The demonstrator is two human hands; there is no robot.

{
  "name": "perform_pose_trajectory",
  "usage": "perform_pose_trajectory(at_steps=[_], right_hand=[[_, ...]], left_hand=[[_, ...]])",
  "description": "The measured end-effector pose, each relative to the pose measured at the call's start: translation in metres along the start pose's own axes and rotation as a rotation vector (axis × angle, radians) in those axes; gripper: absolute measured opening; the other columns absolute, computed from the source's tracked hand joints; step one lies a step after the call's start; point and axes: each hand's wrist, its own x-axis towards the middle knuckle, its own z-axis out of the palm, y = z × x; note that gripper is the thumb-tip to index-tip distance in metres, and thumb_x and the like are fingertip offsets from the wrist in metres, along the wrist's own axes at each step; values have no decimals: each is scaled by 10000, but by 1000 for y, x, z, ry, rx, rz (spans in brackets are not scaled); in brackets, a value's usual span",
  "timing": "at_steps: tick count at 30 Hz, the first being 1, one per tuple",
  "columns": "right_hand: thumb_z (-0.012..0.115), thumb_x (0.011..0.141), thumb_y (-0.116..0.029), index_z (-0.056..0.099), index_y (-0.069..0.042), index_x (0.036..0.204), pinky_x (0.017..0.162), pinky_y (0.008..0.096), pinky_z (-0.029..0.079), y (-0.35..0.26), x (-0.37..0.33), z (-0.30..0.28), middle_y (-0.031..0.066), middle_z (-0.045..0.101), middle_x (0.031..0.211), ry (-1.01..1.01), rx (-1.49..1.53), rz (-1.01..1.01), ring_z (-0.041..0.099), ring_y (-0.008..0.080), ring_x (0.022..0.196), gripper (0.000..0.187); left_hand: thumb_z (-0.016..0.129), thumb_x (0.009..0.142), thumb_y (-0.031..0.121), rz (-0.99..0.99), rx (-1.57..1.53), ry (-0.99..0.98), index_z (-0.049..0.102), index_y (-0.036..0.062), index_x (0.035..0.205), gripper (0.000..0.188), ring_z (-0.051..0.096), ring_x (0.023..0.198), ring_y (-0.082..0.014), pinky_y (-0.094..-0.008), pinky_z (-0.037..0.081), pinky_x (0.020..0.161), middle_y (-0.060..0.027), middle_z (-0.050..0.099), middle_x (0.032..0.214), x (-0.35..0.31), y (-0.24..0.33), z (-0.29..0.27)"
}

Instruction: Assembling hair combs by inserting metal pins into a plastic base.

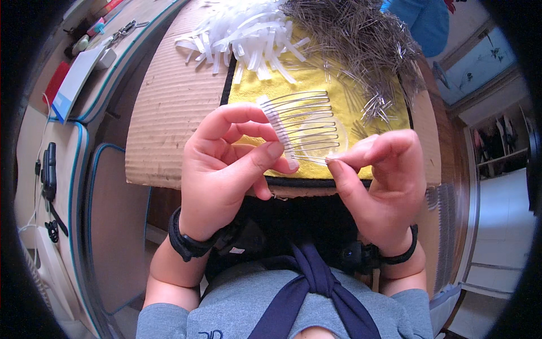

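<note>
My left hand [234,150] pinches a white plastic strip fitted with a row of thin U-shaped wire prongs, together a wire comb [305,116]. Its prongs point right, over the yellow cloth [316,73]. Between thumb and forefinger, my right hand [378,175] grips a wire pin [311,160] at the comb's near end. The pin's left end meets the strip; whether it is inside the strip I cannot tell. A round clear disc-like piece [323,137] lies on the cloth behind the prongs.
A heap of white plastic strips [243,34] lies at the far side of the cardboard [164,113]. Right of it is a large pile of wire pins [361,45]. A desk [101,101] with keys [127,31] and a white box stands at the left.
</note>
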Motion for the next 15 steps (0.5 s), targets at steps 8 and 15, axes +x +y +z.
perform_pose_trajectory(at_steps=[8,15], right_hand=[[631,776,5,449,2,1081,706,206,452,-6,11,-19,88,619,866,-96,-52,137,581,101,784,355],[637,770,-54,641,19,829,599,219,452,20,3,-106,53,635,728,189,-469,413,561,66,660,94]], left_hand=[[564,801,-35,-20,39,0,481,0,1090,303,649,691,-187,-161,463,409,-96,589,903,0,0,1],[550,823,13,27,70,-47,434,-1,1122,321,638,672,-161,-139,406,406,-167,629,956,2,0,-3]])
